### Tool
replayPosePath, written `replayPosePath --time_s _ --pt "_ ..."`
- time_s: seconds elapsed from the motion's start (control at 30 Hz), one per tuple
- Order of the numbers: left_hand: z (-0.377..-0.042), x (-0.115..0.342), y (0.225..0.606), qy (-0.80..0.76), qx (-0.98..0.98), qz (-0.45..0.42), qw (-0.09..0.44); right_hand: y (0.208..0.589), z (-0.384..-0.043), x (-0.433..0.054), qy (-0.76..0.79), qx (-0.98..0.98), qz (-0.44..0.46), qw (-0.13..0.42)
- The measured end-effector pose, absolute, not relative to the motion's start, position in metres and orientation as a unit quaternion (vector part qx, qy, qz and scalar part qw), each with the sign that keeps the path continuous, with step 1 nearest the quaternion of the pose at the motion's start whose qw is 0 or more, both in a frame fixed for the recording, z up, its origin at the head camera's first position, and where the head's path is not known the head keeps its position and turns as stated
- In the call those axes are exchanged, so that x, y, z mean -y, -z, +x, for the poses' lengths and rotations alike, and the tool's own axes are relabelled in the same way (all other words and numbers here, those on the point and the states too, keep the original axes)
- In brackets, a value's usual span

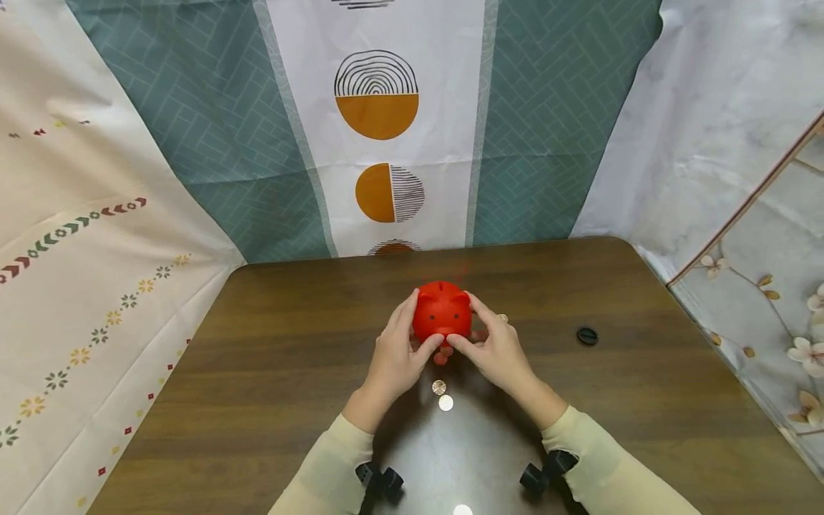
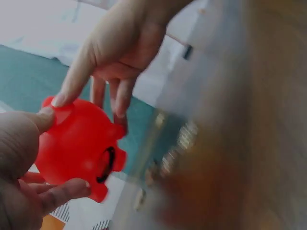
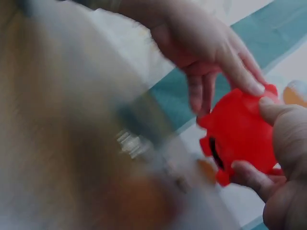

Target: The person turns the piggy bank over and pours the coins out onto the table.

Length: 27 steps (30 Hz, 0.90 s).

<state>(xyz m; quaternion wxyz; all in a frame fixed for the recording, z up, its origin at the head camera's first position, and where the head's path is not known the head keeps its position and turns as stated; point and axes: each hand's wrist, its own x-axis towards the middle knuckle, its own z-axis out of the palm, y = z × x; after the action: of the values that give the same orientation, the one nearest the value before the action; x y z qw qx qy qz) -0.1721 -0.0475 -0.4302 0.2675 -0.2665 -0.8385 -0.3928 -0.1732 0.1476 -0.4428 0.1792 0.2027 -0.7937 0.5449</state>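
A red piggy bank (image 1: 441, 315) is held up above the table between both hands, its face toward me and its coin slot on top. My left hand (image 1: 394, 357) grips one side, with the thumb at the snout. The right hand (image 1: 501, 354) grips the opposite side in the same way. In the left wrist view, a dark-rimmed round hole (image 2: 106, 164) shows in the belly between the stubby feet. Coins (image 3: 130, 143) lie under the bank, blurred in the wrist views. Two of them, a patterned coin (image 1: 439, 387) and a paler coin (image 1: 445, 403), lie nearer to me.
A black round plug (image 1: 587, 336) lies on the wooden table (image 1: 270, 400) to the right. Another coin (image 1: 503, 317) shows just beyond the right hand. Patterned cloths (image 1: 534, 129) hang behind the table and at both sides.
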Motion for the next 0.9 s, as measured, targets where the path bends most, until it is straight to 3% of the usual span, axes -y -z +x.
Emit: replayPosePath --time_s 0.07,0.13,0.63,0.9 --pt "-0.172 0.05 0.432 0.391 0.863 -0.238 0.214 0.446 -0.173 -0.147 -0.541 0.814 0.165 0.129" --pt "-0.173 0.051 0.433 0.392 0.868 -0.233 0.197 0.447 -0.173 -0.147 -0.54 0.819 0.156 0.119" --pt "-0.178 0.049 0.436 0.415 0.849 -0.251 0.209 0.444 -0.175 -0.15 -0.534 0.818 0.17 0.132" --pt "-0.175 0.055 0.426 0.464 0.842 -0.223 0.162 0.437 -0.177 -0.149 -0.517 0.816 0.216 0.144"
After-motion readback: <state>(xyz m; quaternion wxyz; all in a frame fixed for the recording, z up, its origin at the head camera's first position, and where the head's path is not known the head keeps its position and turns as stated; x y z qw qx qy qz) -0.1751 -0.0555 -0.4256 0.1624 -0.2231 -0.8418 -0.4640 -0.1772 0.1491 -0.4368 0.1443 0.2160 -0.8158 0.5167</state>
